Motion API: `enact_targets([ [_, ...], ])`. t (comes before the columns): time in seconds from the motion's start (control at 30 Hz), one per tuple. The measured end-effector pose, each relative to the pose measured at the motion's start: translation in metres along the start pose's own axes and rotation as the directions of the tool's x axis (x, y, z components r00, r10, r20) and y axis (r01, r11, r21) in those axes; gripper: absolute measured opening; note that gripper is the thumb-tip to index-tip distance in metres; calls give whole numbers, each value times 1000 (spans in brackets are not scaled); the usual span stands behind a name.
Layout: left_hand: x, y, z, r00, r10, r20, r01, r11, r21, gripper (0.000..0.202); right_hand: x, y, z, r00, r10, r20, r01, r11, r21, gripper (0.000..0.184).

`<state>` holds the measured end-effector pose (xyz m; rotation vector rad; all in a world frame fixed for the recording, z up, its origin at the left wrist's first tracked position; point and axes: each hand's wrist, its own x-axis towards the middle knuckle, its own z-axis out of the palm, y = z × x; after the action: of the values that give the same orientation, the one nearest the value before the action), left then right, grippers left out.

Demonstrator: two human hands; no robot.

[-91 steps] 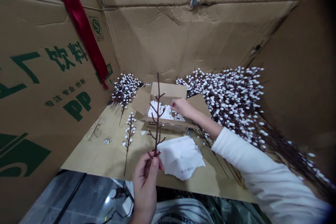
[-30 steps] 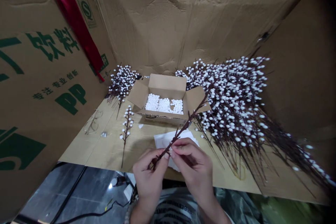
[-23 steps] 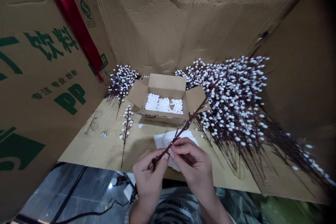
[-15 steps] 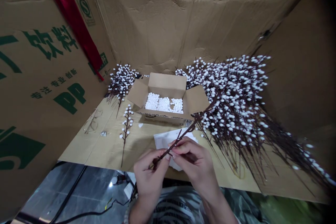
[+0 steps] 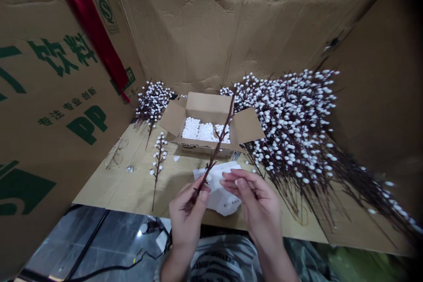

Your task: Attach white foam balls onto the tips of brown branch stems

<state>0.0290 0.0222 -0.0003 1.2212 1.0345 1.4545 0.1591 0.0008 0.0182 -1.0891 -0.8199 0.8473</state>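
My left hand (image 5: 187,216) is shut on the lower end of a thin brown artificial branch (image 5: 216,150), which rises almost bare towards the open box. My right hand (image 5: 254,200) is open beside it, with fingers spread and apart from the stem, and holds nothing I can see. Under both hands lies a crumpled white paper sheet (image 5: 220,196). Beyond the stem, a cardboard box (image 5: 208,108) holds white foam balls (image 5: 201,131). A short branch dotted with white balls (image 5: 158,163) lies to the left of my hands.
A large heap of white-budded branches (image 5: 291,132) spreads across the right side, and a smaller bunch (image 5: 153,103) stands behind the box. Wire-rimmed glasses (image 5: 115,155) lie on the cardboard sheet (image 5: 132,189). Cardboard walls surround it, and a black cable (image 5: 105,268) crosses the floor below.
My right hand has let go of the branch and moved right. The branch has swung from leaning right to nearly upright in my left hand.
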Motion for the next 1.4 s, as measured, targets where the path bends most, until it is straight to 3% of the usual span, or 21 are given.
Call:
enact_targets([
  [0.13,-1,0,1,1000,17,-24,-16,999,41,27,-3,-2,1,997,-67,-39,63,994,-87,17],
  [0.27,-2,3,3,997,20,-80,-11,994,106,18,-6,-11,8,990,-138,21,139,978,-153,15],
  [0.37,-2,7,4,992,76,-102,-59,986,157,14,-9,-16,12,959,-274,72,283,935,-213,12],
  [0.5,0,12,5,979,172,-111,-146,967,209,13,-13,-15,13,914,-382,135,405,868,-287,24],
  [0.77,-1,11,3,913,401,-77,-339,850,404,19,-13,-12,15,906,-397,144,422,859,-289,26],
  [0.97,-4,8,-5,798,602,33,-501,630,593,25,-13,-14,13,908,-396,133,418,850,-320,24],
  [1.07,-5,7,-7,766,639,75,-535,567,626,32,-13,-14,11,909,-395,134,416,844,-339,22],
  [1.4,-7,10,-9,736,663,135,-560,486,671,37,-11,-12,9,910,-393,132,414,846,-336,24],
])
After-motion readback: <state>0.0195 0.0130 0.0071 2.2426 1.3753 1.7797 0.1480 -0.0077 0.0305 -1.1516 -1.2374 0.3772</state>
